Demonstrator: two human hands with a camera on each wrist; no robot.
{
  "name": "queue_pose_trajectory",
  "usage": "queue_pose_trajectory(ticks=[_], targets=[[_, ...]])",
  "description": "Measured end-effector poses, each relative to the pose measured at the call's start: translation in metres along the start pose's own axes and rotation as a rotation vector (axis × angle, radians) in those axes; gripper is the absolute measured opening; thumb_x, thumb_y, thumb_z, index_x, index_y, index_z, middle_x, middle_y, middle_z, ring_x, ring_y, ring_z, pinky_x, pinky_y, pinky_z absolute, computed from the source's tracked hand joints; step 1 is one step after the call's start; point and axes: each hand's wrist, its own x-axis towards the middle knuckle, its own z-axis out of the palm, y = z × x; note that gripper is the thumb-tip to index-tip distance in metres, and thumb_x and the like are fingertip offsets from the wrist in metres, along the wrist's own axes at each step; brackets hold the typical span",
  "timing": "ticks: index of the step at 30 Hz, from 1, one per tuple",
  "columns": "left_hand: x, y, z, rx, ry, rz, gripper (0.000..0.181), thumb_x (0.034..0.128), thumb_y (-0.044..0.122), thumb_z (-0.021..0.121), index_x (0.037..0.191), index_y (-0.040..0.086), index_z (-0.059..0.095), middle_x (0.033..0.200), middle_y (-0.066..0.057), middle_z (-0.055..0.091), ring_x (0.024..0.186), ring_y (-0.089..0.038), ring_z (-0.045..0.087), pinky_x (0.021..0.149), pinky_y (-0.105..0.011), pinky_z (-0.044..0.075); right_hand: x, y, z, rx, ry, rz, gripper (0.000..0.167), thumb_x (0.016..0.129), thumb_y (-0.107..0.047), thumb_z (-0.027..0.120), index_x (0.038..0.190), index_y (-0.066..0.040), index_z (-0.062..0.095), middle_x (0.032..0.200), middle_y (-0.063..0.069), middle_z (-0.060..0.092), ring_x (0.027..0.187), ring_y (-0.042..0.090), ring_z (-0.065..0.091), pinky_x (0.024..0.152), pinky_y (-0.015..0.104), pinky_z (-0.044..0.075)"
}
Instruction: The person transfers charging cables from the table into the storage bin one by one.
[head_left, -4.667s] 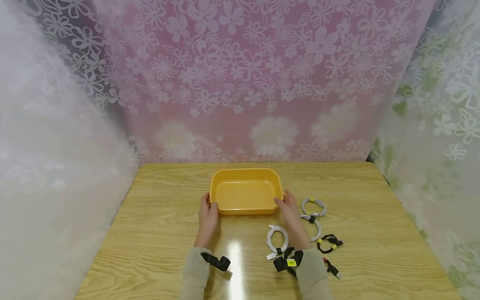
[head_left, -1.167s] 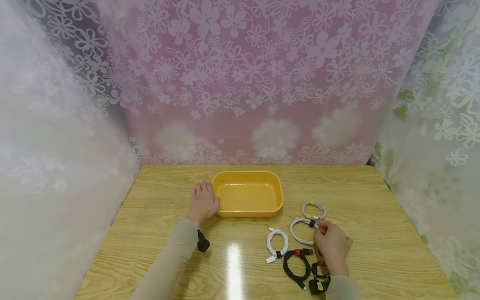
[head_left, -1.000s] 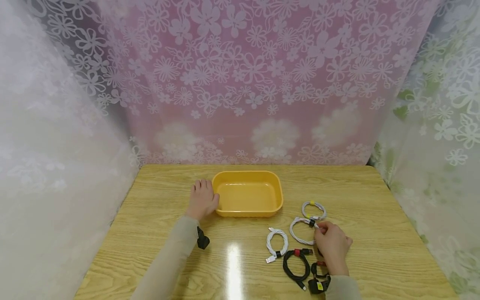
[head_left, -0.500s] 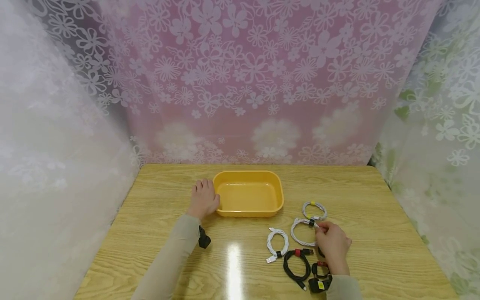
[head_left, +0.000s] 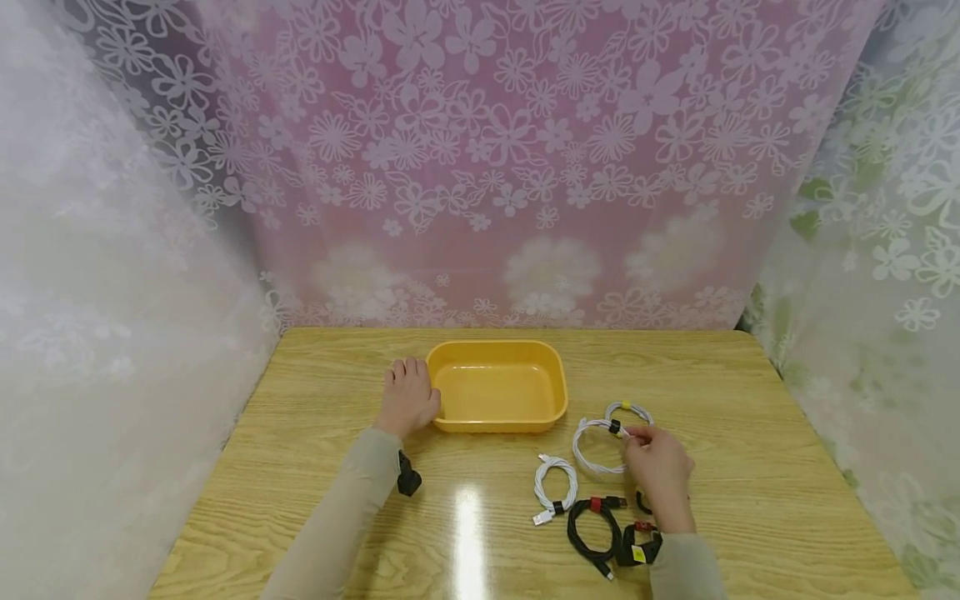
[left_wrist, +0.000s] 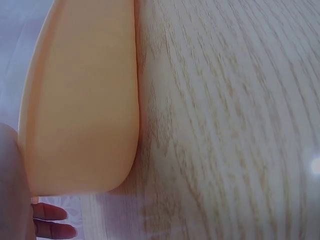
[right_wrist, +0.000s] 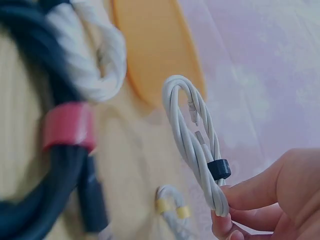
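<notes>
The right hand (head_left: 660, 468) pinches the white cable coil (right_wrist: 184, 142) beside its black strap (right_wrist: 219, 169), a hold that presumably keeps the turns together. The coil appears raised off the surface (head_left: 750, 467), to the right of the yellow tray (head_left: 498, 398). The left hand (head_left: 407, 402) grips the tray's near-left corner, probably to prevent sliding

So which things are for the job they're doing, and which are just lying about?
Probably for the job:
the white cable the right hand pinches
the yellow tub the left hand touches

Just lying there right now:
the other white cable
the pale cable with yellow bands
the black cable with a red strap
more black cable, mostly hidden
</notes>
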Motion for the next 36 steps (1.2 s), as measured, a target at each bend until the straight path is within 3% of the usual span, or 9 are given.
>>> queue_pose_trajectory(ticks=[7,11,15,25,36], targets=[[0.001,-0.001,0.002,0.004,0.000,0.014,0.035,0.0988,0.025,0.039,0.117,-0.005,0.046,0.115,-0.022,0.043,0.107,-0.039,0.038,0.094,-0.051,0.032,0.005,-0.023,-0.003,0.004,0.007,-0.030,0.023,0.093,-0.015,0.060,0.104,-0.001,0.074,0.085,0.007,0.068,0.060,0.021,0.051,0.074,0.045,0.033],[0.000,0.000,0.000,-0.010,-0.002,0.022,0.035,0.0985,0.024,0.040,0.116,-0.006,0.047,0.115,-0.023,0.045,0.108,-0.039,0.040,0.096,-0.050,0.032,0.007,-0.032,-0.003,0.030,0.016,-0.054,0.022,0.094,-0.015,0.061,0.104,0.000,0.073,0.088,0.010,0.068,0.055,0.021,0.045,0.079,0.048,0.032],[-0.001,0.001,-0.002,-0.025,0.005,0.030,0.034,0.0980,0.023,0.041,0.114,-0.006,0.048,0.114,-0.022,0.046,0.108,-0.039,0.041,0.098,-0.050,0.033,0.008,-0.040,-0.003,0.055,0.032,-0.071,0.022,0.093,-0.014,0.060,0.103,-0.001,0.073,0.087,0.010,0.068,0.059,0.021,0.047,0.083,0.052,0.029],[0.000,0.000,0.000,-0.048,-0.014,0.025,0.039,0.0978,0.024,0.039,0.120,-0.008,0.047,0.121,-0.025,0.044,0.114,-0.040,0.039,0.103,-0.052,0.030,0.013,-0.055,-0.001,0.103,0.044,-0.090,0.020,0.093,-0.015,0.062,0.101,-0.001,0.074,0.084,0.009,0.067,0.050,0.018,0.042,0.065,0.036,0.033],[-0.001,-0.001,0.000,-0.051,-0.001,0.038,0.034,0.0976,0.023,0.040,0.114,-0.006,0.048,0.117,-0.024,0.045,0.107,-0.039,0.039,0.098,-0.050,0.031,0.017,-0.082,0.005,0.157,-0.006,-0.097,0.020,0.093,-0.015,0.063,0.102,-0.001,0.074,0.085,0.009,0.065,0.063,0.019,0.049,0.057,0.031,0.036]])
